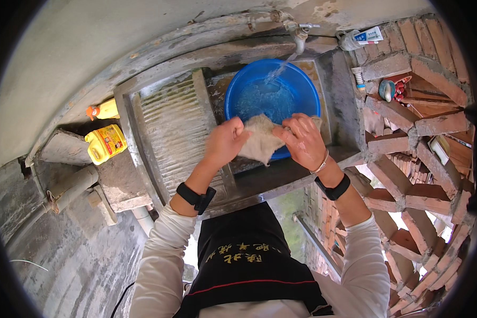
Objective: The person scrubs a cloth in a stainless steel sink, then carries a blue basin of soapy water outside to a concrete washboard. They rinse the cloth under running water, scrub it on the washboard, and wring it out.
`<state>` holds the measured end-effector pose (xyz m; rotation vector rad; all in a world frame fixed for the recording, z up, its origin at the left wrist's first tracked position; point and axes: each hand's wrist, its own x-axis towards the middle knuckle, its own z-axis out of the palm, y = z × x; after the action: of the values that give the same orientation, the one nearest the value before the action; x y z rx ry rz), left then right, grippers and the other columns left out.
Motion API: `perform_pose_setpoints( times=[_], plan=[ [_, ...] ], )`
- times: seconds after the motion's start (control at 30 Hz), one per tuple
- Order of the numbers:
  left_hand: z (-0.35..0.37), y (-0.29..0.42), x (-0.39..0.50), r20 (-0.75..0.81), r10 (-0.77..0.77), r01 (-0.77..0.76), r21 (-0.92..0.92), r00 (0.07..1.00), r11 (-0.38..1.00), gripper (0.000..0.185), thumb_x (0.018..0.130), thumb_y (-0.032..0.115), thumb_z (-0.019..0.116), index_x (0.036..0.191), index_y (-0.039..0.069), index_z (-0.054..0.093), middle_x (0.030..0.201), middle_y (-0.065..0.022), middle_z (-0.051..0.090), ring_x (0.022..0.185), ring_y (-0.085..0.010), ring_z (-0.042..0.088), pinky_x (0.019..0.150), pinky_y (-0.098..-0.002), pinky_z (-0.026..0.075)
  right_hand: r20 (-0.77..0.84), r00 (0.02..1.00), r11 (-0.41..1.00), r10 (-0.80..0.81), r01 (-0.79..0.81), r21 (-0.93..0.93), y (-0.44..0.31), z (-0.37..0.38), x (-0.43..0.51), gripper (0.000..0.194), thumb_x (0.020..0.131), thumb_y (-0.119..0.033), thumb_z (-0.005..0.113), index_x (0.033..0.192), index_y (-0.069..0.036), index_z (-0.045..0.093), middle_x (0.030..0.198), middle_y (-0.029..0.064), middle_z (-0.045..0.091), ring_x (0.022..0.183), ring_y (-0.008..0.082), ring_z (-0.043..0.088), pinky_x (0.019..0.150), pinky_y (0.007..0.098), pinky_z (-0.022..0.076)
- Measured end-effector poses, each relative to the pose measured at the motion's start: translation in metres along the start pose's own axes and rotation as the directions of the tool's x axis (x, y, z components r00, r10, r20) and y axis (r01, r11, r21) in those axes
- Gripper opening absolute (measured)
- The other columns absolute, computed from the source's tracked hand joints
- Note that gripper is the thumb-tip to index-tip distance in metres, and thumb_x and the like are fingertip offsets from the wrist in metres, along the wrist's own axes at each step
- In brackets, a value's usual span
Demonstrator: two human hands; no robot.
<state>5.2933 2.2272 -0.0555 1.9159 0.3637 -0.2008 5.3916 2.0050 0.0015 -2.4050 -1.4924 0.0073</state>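
Note:
Over the front rim of a blue plastic basin [230, 91] a wet beige cloth [260, 137] is stretched between my two hands. My left hand [226, 141] pinches its left side with curled fingers. Its upper right part is gripped by my right hand [302, 139], which is wet, and a bit of the cloth shows beyond the fingers. A metal tap [300, 37] runs water into the basin, where the water is rippled and bubbly. The basin stands in the right-hand bay of a concrete sink [344, 99].
Left of the basin lies the sink's ribbed washboard [175, 131]. A yellow jug [106, 144] and a yellow bottle with an orange cap [103, 110] stand beyond the left rim. At right, a brick lattice wall [389, 145] holds a cup with a tube [359, 39] and a brush [358, 77].

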Motion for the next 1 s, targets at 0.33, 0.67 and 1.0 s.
perform_pose_setpoints(
  times=[0.33,0.67,1.0],
  plan=[
    [0.008,-0.084,-0.036,-0.225,-0.203,0.209,0.002,0.953,0.978,0.015,0.092,0.012,0.061,0.105,0.003,0.059,0.092,-0.0103,0.061,0.072,-0.0188,0.060,0.064,-0.0296,0.049,0.589,0.675,0.854,0.444,-0.517,-0.051,0.110,0.175,-0.053,0.063,0.074,-0.002,0.063,0.134,-0.020,0.053,0.125,0.0089,0.056,0.119,0.0306,0.050,0.103,0.0456,0.0404],
    [0.033,-0.068,-0.078,-0.035,-0.386,0.370,-0.216,0.922,0.903,0.010,0.094,0.011,0.059,0.102,0.005,0.061,0.082,-0.0054,0.062,0.071,-0.0162,0.060,0.064,-0.0288,0.048,0.813,0.470,0.844,0.345,-0.534,-0.050,0.126,0.240,-0.076,0.057,0.079,0.007,0.057,0.130,-0.017,0.055,0.132,0.0152,0.050,0.116,0.0371,0.055,0.093,0.0453,0.0477],
    [0.056,-0.034,-0.047,-0.020,-0.108,0.106,-0.084,0.994,0.991,0.081,0.079,0.018,0.078,0.147,0.017,0.034,0.124,-0.0178,0.047,0.102,-0.0274,0.057,0.091,-0.0350,0.050,0.542,0.837,0.095,0.071,-0.547,0.832,0.012,0.038,0.006,0.024,0.081,0.007,0.046,0.099,-0.003,0.060,0.097,0.0033,0.059,0.087,0.0111,0.054,0.080,0.0250,0.0450]
  ],
)
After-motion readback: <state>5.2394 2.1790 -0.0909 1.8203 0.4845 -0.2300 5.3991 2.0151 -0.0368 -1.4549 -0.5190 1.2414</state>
